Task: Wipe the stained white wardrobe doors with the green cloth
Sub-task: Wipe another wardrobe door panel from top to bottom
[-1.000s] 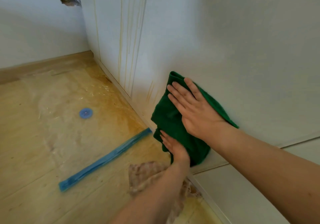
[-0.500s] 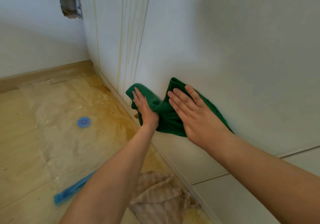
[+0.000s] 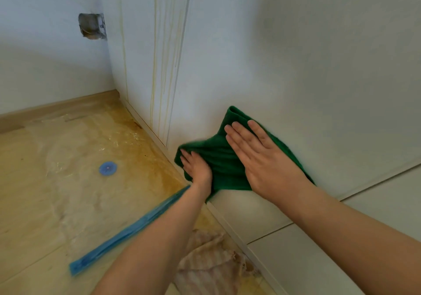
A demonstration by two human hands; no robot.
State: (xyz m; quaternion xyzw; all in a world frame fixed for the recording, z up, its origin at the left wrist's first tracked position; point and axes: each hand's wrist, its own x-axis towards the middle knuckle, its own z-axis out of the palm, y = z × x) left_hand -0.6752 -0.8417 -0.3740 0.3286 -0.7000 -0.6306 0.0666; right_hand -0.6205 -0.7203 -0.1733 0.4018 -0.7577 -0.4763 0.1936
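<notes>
The green cloth (image 3: 224,158) lies spread flat against the bottom of a white wardrobe door (image 3: 284,67). My right hand (image 3: 259,158) presses on its right half with flat, straight fingers. My left hand (image 3: 196,167) presses the cloth's lower left corner against the door near the plinth; it looks slightly blurred. Yellow-brown drip stains (image 3: 164,67) run down the door panels to the left of the cloth, above the floor.
A clear plastic sheet (image 3: 75,158) with a blue disc (image 3: 108,168) and a blue strip (image 3: 127,233) covers the wooden floor, with brown liquid pooled along the plinth. A stained beige rag (image 3: 209,265) lies under my left arm. A wall box hole (image 3: 92,26) is upper left.
My left hand went from the cloth's bottom edge up to its left end, then slid back down toward the plinth. My right hand stayed pressed on the cloth.
</notes>
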